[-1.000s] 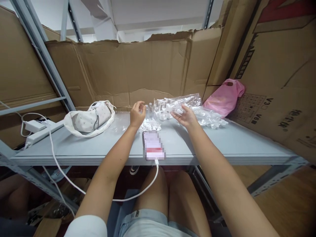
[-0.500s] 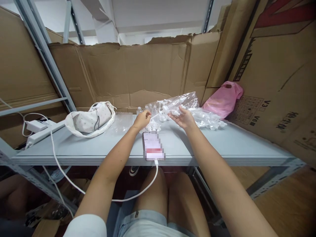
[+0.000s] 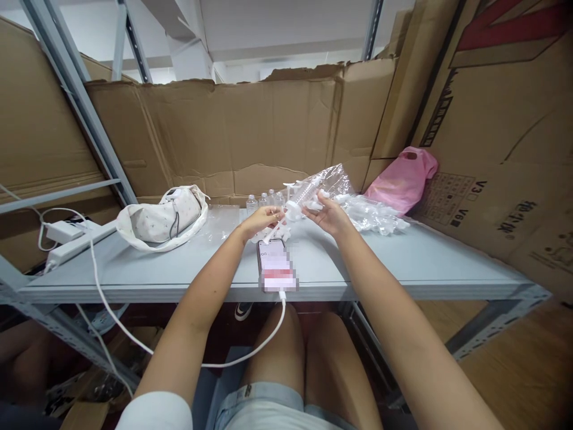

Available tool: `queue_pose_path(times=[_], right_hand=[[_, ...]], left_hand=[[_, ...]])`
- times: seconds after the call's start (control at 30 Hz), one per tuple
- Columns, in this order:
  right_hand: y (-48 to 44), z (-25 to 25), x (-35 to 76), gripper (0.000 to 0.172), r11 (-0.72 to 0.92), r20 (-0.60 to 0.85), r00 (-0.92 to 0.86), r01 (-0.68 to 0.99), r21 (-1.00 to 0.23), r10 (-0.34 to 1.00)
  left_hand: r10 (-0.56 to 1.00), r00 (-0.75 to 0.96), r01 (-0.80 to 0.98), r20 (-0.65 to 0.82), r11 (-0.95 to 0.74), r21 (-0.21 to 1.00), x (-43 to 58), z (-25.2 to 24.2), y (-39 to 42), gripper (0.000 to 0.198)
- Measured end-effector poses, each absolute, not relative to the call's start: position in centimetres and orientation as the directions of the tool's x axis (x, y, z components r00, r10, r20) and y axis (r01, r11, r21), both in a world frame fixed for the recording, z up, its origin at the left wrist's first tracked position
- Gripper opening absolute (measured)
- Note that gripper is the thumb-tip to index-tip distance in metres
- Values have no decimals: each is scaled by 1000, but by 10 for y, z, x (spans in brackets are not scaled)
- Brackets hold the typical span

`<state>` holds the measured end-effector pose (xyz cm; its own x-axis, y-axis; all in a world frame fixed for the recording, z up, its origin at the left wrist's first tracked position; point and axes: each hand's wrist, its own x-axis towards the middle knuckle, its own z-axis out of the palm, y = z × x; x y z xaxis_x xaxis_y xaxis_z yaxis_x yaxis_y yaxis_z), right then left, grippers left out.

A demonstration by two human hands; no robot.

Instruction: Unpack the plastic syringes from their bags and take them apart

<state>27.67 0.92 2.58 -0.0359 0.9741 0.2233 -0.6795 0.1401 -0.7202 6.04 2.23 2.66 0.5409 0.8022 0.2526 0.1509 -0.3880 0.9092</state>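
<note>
The person's left hand (image 3: pixel 264 221) is pinching a slim white plastic rod (image 3: pixel 273 232), thumb and fingers together, just beyond a dark-edged phone (image 3: pixel 271 263). The right hand (image 3: pixel 331 216) is gripping a clear crinkled plastic bag (image 3: pixel 336 176). Between both hands, a round white plastic disc (image 3: pixel 293 210) is showing.

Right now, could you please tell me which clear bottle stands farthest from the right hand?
The leftmost clear bottle, beyond the left hand; the other bottles stand to its right, closer to the right hand.
</note>
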Motion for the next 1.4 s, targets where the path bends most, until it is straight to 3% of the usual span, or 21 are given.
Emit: queue_pose_path(times=[0.2, 0.33, 0.57, 0.73, 0.87, 1.0, 1.13, 1.27, 1.33, 1.4], right_hand=[[11, 24, 279, 9, 196, 261, 5, -674, -713, 965], [14, 24, 280, 11, 328, 312, 153, -685, -650, 938], [23, 28, 289, 9, 498, 281, 411, -717, -488, 867], [28, 28, 298, 9, 538, 191, 508, -731, -419, 840], [30, 27, 297, 10, 522, 179, 497, -740, -425, 849], [30, 25, 293, 13, 502, 221, 454, -723, -475, 863], [30, 22, 290, 12, 474, 244, 407, -714, -515, 880], [29, 21, 289, 9, 470, 263, 390, -700, -538, 883], [28, 21, 289, 9, 468, 263, 388, -700, -539, 883], [27, 22, 288, 9, 464, 259, 385, -703, -539, 886]], left_hand=[[868, 347, 92, 355, -409, 908, 58, 28, 29, 23], [865, 275, 19, 419, -441, 897, 55, 29, 31, 26], [819, 154, -5, 553, -559, 829, 45, 35, 35, 23], [796, -141, 34, 588, -590, 807, 30, 40, 41, 16], [748, -419, 273, 514, -436, 858, 11, 39, 52, 14], [795, -444, 569, 413, -106, 816, -14, 29, 62, 27], [863, -407, 736, 299, 116, 667, -31, 21, 63, 31], [903, -385, 791, 191, 216, 572, -32, 23, 54, 24], [870, -430, 775, 240, 220, 592, -27, 26, 49, 25], [810, -439, 765, 389, 109, 635, -17, 30, 45, 23]])
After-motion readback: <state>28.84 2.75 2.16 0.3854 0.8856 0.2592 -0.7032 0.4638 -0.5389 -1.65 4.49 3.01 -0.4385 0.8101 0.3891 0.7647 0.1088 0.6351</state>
